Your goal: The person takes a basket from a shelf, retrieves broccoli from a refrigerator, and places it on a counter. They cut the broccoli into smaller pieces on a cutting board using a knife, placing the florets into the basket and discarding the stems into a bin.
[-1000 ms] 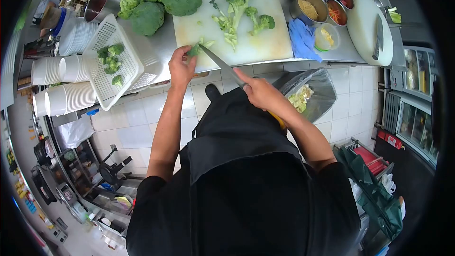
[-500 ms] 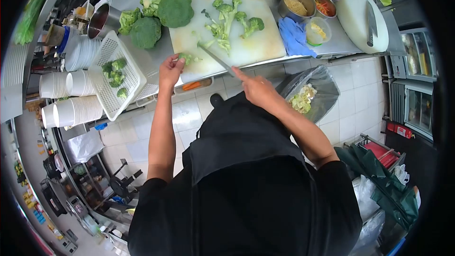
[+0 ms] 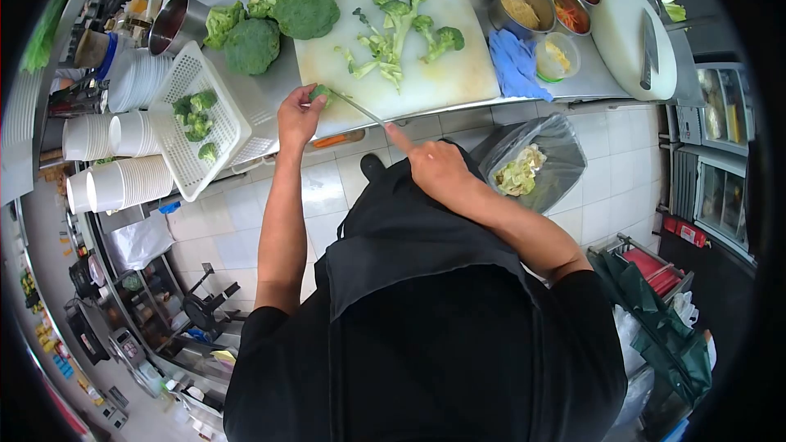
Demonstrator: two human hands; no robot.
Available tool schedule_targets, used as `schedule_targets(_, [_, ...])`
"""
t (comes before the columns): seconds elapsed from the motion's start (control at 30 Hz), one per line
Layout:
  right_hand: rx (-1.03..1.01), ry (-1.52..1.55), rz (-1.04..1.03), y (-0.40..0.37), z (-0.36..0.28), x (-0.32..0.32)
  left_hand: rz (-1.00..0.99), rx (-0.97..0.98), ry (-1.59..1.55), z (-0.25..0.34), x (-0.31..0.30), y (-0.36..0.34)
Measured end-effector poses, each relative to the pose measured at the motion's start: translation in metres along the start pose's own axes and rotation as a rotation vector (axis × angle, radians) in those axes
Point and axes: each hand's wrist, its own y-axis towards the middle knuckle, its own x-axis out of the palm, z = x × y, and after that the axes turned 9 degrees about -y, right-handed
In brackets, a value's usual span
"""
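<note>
My left hand point(image 3: 298, 116) is closed on a small broccoli floret point(image 3: 321, 94) at the near left edge of the white cutting board point(image 3: 458, 86). My right hand point(image 3: 438, 165) grips a knife point(image 3: 360, 109), index finger stretched along it; its handle is hidden in the fist. The blade's tip reaches to the held floret. Cut broccoli pieces point(image 3: 397, 29) lie farther back on the board. Whole broccoli heads point(image 3: 306, 10) are grouped on the steel counter left of the board. A white perforated basket point(image 3: 233, 119) with several florets point(image 3: 196, 124) stands at the left.
Right of the board are a blue cloth point(image 3: 513, 64), a small tub point(image 3: 559, 56) and metal bowls point(image 3: 521, 5) of ingredients. Another knife point(image 3: 648, 49) rests on a second white board point(image 3: 614, 33). A lined bin point(image 3: 565, 155) with scraps stands below the counter edge.
My right hand has drawn the knife toward me and to the left, bringing its tip from the middle of the board to the floret. My left hand has turned the floret slightly.
</note>
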Motion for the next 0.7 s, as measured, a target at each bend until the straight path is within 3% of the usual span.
schedule_targets(0.13, [0.005,-0.009,-0.007,0.005,0.017,-0.005,-0.088,-0.069,-0.031,-0.004,-0.011,-0.006])
schedule_targets(0.23, [0.029,0.034,-0.004,0.001,0.019,-0.019,-0.029,0.277,-0.007,-0.012,-0.004,-0.011])
schedule_targets(0.33, [-0.008,0.017,-0.028,-0.007,0.017,-0.021,0.006,0.221,-0.030,-0.020,0.002,-0.014])
schedule_targets(0.43, [-0.051,0.005,-0.049,-0.011,0.015,-0.023,0.122,0.359,-0.177,-0.020,0.016,-0.018])
schedule_targets(0.7, [-0.010,0.022,-0.102,-0.006,0.011,-0.016,0.180,0.424,0.002,-0.006,0.024,-0.026])
